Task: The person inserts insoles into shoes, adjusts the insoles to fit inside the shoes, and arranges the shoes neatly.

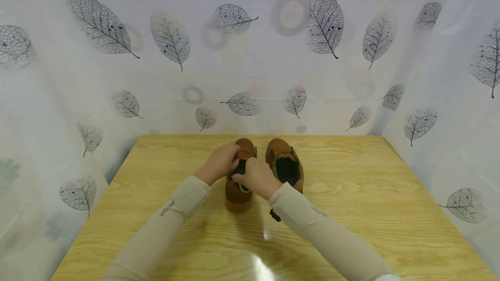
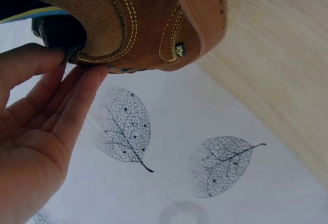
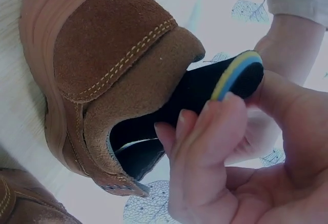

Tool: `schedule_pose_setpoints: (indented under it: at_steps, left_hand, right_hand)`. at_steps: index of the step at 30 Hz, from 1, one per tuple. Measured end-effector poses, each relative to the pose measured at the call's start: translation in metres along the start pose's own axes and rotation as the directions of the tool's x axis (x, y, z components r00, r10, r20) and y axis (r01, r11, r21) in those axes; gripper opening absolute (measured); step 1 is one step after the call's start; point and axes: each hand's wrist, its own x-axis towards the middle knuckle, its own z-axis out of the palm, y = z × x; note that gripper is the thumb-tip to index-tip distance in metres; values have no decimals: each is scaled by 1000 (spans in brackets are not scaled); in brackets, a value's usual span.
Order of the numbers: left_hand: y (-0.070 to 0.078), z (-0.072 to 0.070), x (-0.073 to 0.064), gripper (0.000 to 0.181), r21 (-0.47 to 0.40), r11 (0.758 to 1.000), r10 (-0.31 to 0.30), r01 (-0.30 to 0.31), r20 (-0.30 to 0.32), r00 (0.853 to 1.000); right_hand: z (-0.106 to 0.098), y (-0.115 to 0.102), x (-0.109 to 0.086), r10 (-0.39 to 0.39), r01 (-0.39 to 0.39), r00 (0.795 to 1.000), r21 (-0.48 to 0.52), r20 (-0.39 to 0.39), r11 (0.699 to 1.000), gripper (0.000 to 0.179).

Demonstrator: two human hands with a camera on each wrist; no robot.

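Observation:
A brown suede shoe [image 1: 238,200] with yellow stitching stands on the table between my hands, toe pointing away. My left hand [image 1: 220,164] pinches the edge of its opening near the front, thumb inside and fingers outside in the left wrist view. With bent fingers and thumb, my right hand [image 1: 261,178] grips the end of a black insole [image 3: 241,75] with a yellow and blue edge. The insole's raised end sticks out above the heel; its other part is inside the shoe, hidden by the upper. The matching shoe [image 1: 278,146] stands just to the right.
The wooden table [image 1: 363,211] reaches back to a white curtain [image 1: 269,55] printed with grey leaves, which also hangs at both sides. A small black object [image 1: 275,215] shows beside my right sleeve.

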Motion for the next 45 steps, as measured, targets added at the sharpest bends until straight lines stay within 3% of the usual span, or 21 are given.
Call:
schedule_pose_setpoints:
  at_steps: [14,24,33,39,45]
  left_hand:
    - [1,0,-1,11,-4,1000,-17,17,4,1000]
    - [0,-1,-2,11,-18,1000,-18,18,3,1000]
    - [1,0,0,11,-19,999,-39,40,21,999]
    - [1,-1,0,12,-32,999,-26,26,-6,1000]
    - [0,-1,0,10,-36,999,-19,19,-7,1000]
  right_hand:
    - [5,-2,7,-51,49,998,-83,-24,995,45]
    - [5,-5,13,-35,37,999,-101,14,994,46]
    - [15,-3,21,-66,57,997,-162,-50,985,47]
    - [22,0,26,-67,49,991,-150,-117,987,41]
    - [28,6,32,-49,31,992,-146,-118,989,37]
